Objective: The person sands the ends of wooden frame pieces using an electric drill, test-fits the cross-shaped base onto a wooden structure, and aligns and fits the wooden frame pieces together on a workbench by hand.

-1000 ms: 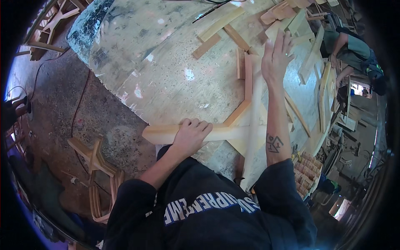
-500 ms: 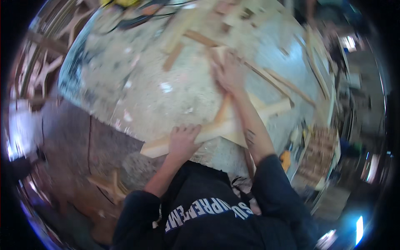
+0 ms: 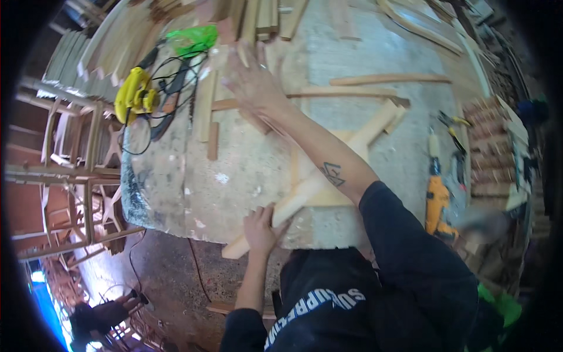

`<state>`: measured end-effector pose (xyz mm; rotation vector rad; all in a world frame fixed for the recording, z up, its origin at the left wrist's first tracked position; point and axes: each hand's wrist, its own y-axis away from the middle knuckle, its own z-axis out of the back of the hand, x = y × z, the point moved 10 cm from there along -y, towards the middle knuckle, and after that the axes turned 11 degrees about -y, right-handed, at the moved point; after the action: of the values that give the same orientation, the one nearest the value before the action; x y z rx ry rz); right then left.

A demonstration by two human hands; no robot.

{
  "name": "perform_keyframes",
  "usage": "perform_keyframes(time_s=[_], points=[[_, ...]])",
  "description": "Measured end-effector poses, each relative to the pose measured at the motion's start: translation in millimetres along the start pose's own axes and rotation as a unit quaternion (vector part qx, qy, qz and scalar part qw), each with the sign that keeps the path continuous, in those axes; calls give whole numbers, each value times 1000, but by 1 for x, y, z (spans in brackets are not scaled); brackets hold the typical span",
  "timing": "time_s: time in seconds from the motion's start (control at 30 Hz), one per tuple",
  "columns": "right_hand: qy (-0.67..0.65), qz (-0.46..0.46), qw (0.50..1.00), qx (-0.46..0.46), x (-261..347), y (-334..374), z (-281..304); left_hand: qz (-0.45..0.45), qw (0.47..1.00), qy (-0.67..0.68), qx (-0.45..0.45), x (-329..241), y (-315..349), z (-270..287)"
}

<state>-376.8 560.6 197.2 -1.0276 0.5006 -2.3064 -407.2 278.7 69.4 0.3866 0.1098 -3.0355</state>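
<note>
Single head view, wide fisheye: looks down from above the person's dark shirt (image 3: 316, 302), facing over the worktable (image 3: 170, 193) toward its far edge. Close range; left hand (image 3: 259, 232) and right hand (image 3: 252, 85) both inside the field. Surface's near edge crosses below frame centre, near left corner included; the right edge bends toward the dark rim.

wearer's hands (image 3: 258, 231): 2 | worktable (image 3: 234, 205): 1 | yellow power tool (image 3: 131, 95): 1 | orange-bodied tool (image 3: 436, 202): 1 | pliers (image 3: 454, 134): 1
</note>
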Motion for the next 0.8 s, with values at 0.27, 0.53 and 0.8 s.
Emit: perform_keyframes(time_s=[0.27, 0.53, 0.8], points=[[38, -99, 988, 113, -75, 36, -79, -23, 999, -10, -31, -6, 0, 7], [160, -128, 979, 18, -112, 48, 130, -20, 999, -22, -41, -1, 2, 6], [223, -258, 939, 50, -249, 160, 146, -49, 996, -34, -64, -8, -5, 3]])
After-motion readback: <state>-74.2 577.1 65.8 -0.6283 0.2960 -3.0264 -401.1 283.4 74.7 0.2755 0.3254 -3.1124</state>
